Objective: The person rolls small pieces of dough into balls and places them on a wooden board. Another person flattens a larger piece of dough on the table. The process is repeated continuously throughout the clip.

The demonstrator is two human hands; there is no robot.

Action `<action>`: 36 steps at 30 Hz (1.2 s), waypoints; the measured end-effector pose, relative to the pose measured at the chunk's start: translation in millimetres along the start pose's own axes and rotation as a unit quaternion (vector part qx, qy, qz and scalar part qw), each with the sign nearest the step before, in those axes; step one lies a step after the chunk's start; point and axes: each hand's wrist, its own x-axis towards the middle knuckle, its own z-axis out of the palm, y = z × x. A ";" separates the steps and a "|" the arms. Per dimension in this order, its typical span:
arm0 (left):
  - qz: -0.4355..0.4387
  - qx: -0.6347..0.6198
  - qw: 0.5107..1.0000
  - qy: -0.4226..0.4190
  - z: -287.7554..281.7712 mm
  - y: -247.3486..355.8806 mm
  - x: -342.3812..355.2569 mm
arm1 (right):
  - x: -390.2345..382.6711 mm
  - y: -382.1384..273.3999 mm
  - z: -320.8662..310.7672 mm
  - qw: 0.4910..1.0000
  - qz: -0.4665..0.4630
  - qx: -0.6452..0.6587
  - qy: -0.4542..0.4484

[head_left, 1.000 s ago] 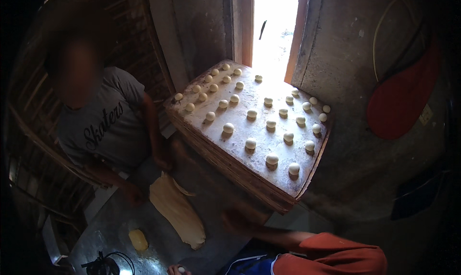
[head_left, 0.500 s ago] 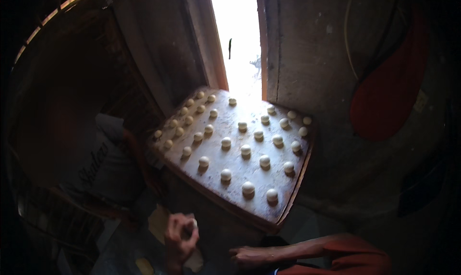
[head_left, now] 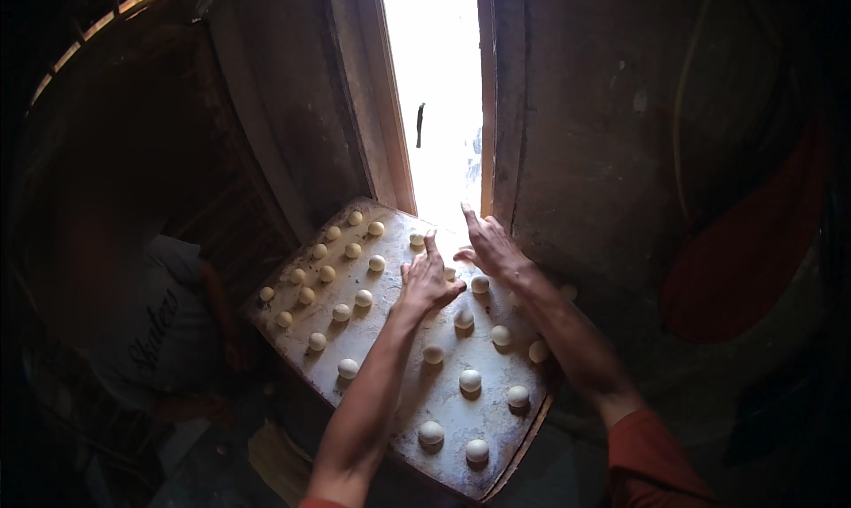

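Observation:
A floury board [head_left: 403, 308] holds several pale dough balls [head_left: 470, 380], spaced apart in loose rows. Both my arms stretch over it to its far end, by the bright gap. My left hand [head_left: 429, 282] is low over the board, its index finger pointing up and its thumb out to the right. Close beside that thumb sits one dough ball [head_left: 449, 273], partly covered by the hand. My right hand [head_left: 495, 249] hovers to the right with index finger and thumb apart, above another dough ball [head_left: 480, 285]. Neither hand visibly grips anything. My right forearm hides part of the board's right side.
At the left stands another person in a grey shirt [head_left: 168, 300], near the board's left corner. Bright light enters through a narrow door opening [head_left: 434, 82] behind the board. A red hanging shape [head_left: 740, 260] is on the right. Dark walls flank the opening.
Both hands have gone from below the board's near edge up to its far end. The left hand's curled fingers, with something pale at them, are now spread. The board sits lower in view.

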 end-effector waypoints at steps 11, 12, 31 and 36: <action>0.174 -0.274 0.837 0.441 -26.6 34.4 -389.0 | -237.9 -239.8 -132.8 0.646 0.006 0.750 -0.141; 0.098 -0.359 0.818 0.440 -15.6 52.3 -415.5 | -250.9 -271.6 -117.8 0.649 0.024 0.732 -0.209; -0.425 -0.283 0.728 0.458 -45.3 -93.6 -675.0 | -380.9 -477.3 23.0 0.687 -0.018 0.575 -0.443; -0.320 -0.449 0.687 0.473 -37.1 -56.1 -685.0 | -433.6 -589.6 16.4 0.491 0.016 0.714 -0.499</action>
